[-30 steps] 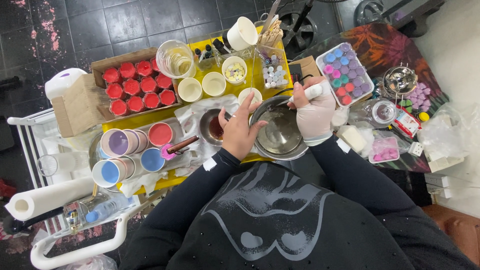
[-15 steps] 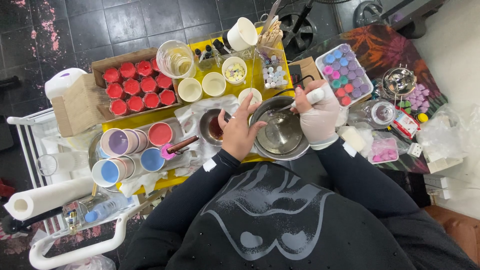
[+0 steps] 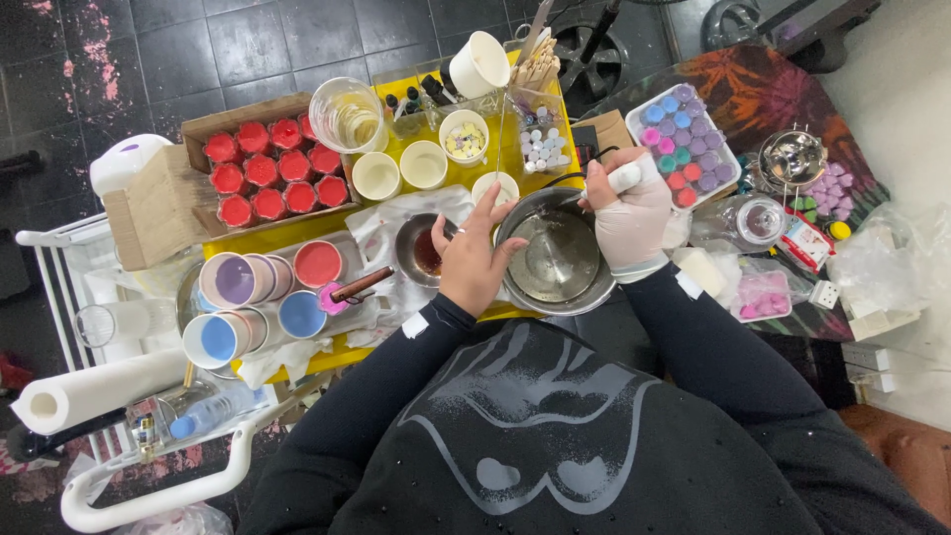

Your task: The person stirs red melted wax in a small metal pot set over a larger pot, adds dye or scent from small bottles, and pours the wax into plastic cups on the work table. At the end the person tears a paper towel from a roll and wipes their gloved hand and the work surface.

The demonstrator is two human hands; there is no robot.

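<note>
Two hands work at a steel bowl (image 3: 557, 260) at centre frame on the yellow bench (image 3: 287, 236). Left of it, a box of red cups (image 3: 272, 173) sits upper left. Left hand (image 3: 474, 260), fingers spread, rests on the bowl's left rim. Right hand (image 3: 626, 208), gloved, is closed around a white handle (image 3: 630, 176) over the bowl's right rim.

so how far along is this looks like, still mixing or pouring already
Done: the red cups in the cardboard box look filled, as does the tray of purple and teal pieces. In hand: the left hand steadies the metal bowl while the gloved right hand grips a white handle at its rim; the bowl looks nearly empty. Left: the pale cups behind it appear unfilled.
</note>
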